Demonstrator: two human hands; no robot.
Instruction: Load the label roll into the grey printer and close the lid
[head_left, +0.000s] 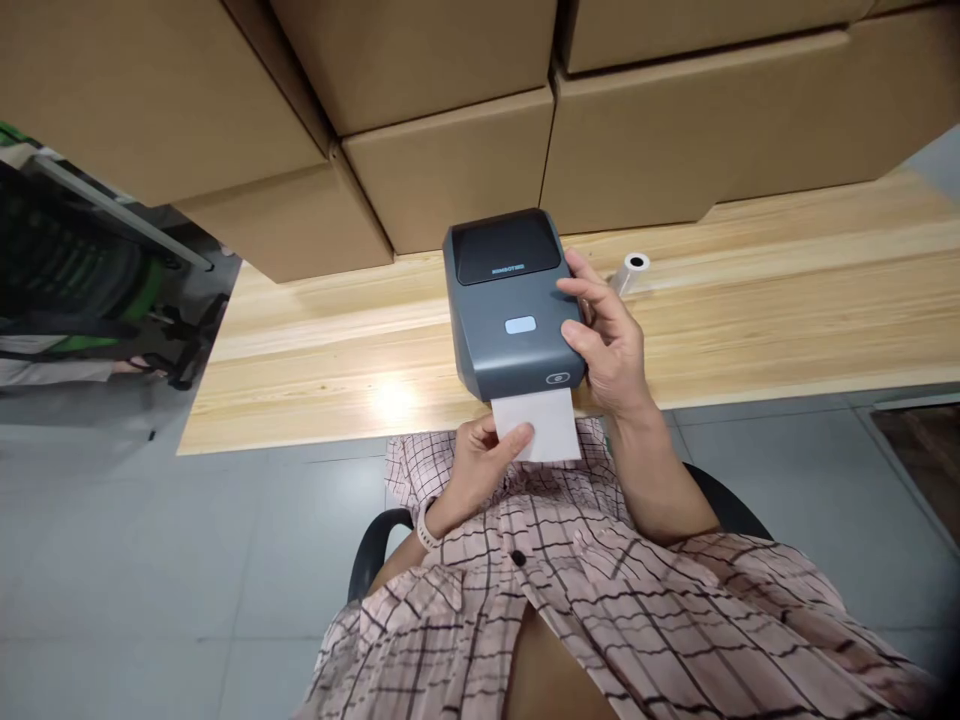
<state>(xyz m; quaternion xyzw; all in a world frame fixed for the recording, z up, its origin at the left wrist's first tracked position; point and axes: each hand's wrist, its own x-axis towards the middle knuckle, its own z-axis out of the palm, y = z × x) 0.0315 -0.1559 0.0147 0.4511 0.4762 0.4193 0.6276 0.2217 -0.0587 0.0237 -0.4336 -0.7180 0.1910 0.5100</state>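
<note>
A dark blue-grey label printer [517, 300] sits at the front edge of the wooden table, its black window facing up. White label paper [551, 425] sticks out of the slot at its front and hangs toward my lap. My left hand [487, 455] pinches the left side of this paper, thumb on top and the other fingers mostly hidden beneath. Around the printer's right side curls my right hand [607, 340], with thumb and forefinger on the top cover and the rest against its side. A small white paper roll [628, 272] lies just beyond that hand.
Large cardboard boxes [450, 160] are stacked along the back of the wooden table [330, 370]. At the far left are a dark mesh chair [67, 260] and part of another person's arm [67, 372]. A black chair armrest [375, 545] shows beside me.
</note>
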